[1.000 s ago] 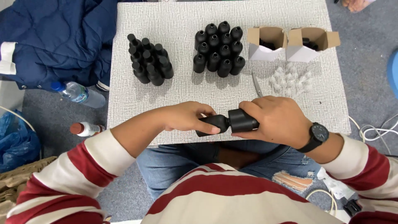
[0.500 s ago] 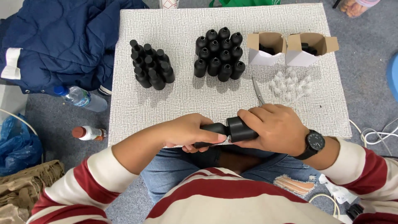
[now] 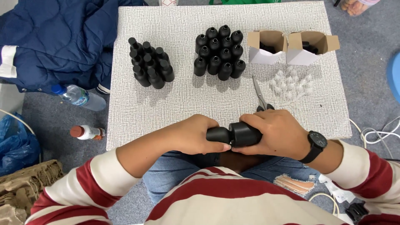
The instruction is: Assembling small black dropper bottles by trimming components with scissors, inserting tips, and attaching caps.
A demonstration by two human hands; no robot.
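Both my hands hold one black bottle (image 3: 237,134) lying sideways at the near edge of the white textured table (image 3: 179,104). My right hand (image 3: 277,133) wraps the bottle's body. My left hand (image 3: 196,135) grips its cap end. Two clusters of black bottles stand further back: one tilted group (image 3: 149,63) at the left, one upright group (image 3: 221,53) at the centre.
Two open white cartons (image 3: 266,46) (image 3: 310,47) sit at the back right, with a heap of small clear parts (image 3: 289,82) before them. Scissors (image 3: 260,95) lie just beyond my right hand. A blue jacket (image 3: 50,37), a water bottle (image 3: 79,96) and a small red-capped bottle (image 3: 86,132) lie on the floor at left.
My hands have stayed at the table's near edge with the bottle between them; the left hand has shifted closer over the cap end.
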